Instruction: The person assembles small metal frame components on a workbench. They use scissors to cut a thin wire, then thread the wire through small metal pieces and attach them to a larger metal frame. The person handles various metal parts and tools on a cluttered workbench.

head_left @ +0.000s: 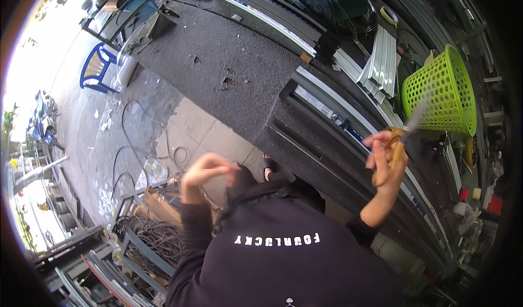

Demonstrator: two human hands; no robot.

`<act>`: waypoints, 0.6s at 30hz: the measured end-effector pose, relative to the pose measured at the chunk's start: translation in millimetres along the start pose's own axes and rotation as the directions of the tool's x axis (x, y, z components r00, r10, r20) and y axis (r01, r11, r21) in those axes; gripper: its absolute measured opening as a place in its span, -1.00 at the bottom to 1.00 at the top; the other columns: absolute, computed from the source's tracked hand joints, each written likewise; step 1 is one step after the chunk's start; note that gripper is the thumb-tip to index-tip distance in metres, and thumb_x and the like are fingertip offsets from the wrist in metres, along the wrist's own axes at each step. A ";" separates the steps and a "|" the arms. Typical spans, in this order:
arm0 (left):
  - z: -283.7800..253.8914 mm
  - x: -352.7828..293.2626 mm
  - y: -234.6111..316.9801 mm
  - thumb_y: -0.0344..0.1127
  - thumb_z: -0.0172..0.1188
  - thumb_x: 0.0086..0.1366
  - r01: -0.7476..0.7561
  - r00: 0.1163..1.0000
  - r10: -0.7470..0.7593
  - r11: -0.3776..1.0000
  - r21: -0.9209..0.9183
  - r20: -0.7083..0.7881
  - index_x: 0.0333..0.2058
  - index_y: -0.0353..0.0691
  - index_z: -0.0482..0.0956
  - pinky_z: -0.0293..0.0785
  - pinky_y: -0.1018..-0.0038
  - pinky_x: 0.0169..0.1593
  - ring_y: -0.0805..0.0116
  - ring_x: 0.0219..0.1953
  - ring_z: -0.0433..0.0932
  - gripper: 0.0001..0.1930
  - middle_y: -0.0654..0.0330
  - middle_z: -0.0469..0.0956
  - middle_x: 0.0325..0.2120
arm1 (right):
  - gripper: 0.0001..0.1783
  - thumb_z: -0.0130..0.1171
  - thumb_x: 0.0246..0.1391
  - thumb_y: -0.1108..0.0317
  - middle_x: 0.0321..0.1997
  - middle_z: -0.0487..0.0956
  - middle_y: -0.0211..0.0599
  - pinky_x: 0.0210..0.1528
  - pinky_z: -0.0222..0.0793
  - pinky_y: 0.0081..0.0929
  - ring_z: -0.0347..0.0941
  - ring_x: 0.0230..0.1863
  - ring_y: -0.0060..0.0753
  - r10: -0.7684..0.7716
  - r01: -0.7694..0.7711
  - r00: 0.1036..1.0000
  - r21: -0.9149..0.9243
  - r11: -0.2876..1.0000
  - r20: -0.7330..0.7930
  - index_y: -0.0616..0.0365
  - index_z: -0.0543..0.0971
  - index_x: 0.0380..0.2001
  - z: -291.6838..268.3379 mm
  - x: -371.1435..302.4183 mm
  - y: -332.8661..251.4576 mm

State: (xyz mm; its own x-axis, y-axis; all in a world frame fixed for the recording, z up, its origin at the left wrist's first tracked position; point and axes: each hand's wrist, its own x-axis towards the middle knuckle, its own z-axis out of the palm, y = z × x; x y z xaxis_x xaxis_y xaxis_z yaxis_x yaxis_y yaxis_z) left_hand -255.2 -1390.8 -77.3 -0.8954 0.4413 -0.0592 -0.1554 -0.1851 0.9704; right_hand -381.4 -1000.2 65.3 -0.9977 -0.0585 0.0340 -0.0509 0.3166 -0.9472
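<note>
My right hand (385,157) is raised over the dark workbench, closed around a pair of scissors (399,153) with yellow-orange handles. The blades point up and right toward the lime-green plastic basket (436,92) and are blurred by motion. My left hand (210,171) is held in front of my body at the left, apart from the bench, with its fingers pointing right. Motion smears those fingertips, so whether anything small is between them is unclear. Long metal profiles (321,102) lie along the bench below my right hand.
Short white channel pieces (381,62) are stacked near the basket, with a tape roll (389,16) beyond. Coiled dark cable or strip (152,239) fills a metal frame at lower left. Loose cable (122,149) trails over the floor. A blue chair (98,70) stands farther off.
</note>
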 end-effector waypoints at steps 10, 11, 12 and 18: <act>-153.5 -8.4 147.8 -0.35 0.17 0.30 0.469 0.813 0.157 0.395 0.790 -0.561 -0.50 -0.21 0.69 0.37 0.21 0.11 0.15 0.05 0.50 -0.79 0.05 0.56 -0.06 | -0.50 0.53 -0.26 0.33 -0.07 0.62 -0.12 -0.15 0.42 -0.21 0.56 -0.12 -0.01 -0.020 -0.330 0.913 -0.768 0.550 -0.406 0.19 0.62 -0.17 -46.4 -9.2 63.4; -144.0 7.1 156.4 -0.35 0.19 0.28 0.409 0.862 0.166 0.330 0.851 -0.478 -0.51 -0.18 0.70 0.32 0.18 0.17 0.12 0.12 0.45 -0.80 0.06 0.53 -0.01 | -0.54 0.50 -0.21 0.36 -0.02 0.61 -0.13 -0.16 0.43 -0.27 0.56 -0.11 -0.09 -0.205 -0.184 0.926 -0.854 0.486 -0.316 0.21 0.62 -0.17 -40.5 -12.5 53.7; -131.6 23.4 163.5 -0.35 0.20 0.26 0.364 0.899 0.161 0.243 0.899 -0.407 -0.52 -0.15 0.72 0.27 0.16 0.22 0.10 0.18 0.40 -0.81 0.07 0.50 0.05 | -0.58 0.47 -0.16 0.39 0.04 0.60 -0.15 -0.16 0.43 -0.33 0.57 -0.10 -0.16 -0.251 -0.199 0.915 -0.893 0.403 -0.317 0.22 0.62 -0.17 -32.1 -15.9 40.4; -9.0 118.4 127.1 -0.06 0.23 0.22 -0.281 0.942 0.172 0.874 0.396 0.289 -0.49 -0.17 0.72 -0.01 -0.05 0.36 -0.10 0.36 0.18 -0.69 -0.12 0.37 0.20 | -0.41 0.08 0.28 -0.09 -0.15 0.65 -0.17 -0.31 0.38 -0.72 0.50 -0.37 -0.64 0.065 -0.068 0.998 0.309 0.949 0.021 0.28 0.56 0.01 119.8 -49.7 -24.0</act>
State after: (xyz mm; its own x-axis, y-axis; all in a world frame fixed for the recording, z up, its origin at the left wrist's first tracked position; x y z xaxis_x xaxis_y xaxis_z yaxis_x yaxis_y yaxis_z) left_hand -384.8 -1370.0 36.9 -0.7492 0.6377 0.1790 0.2812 0.0616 0.9577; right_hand -325.2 -1118.3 48.2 -0.9977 -0.0581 -0.0343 0.0336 0.0121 -0.9994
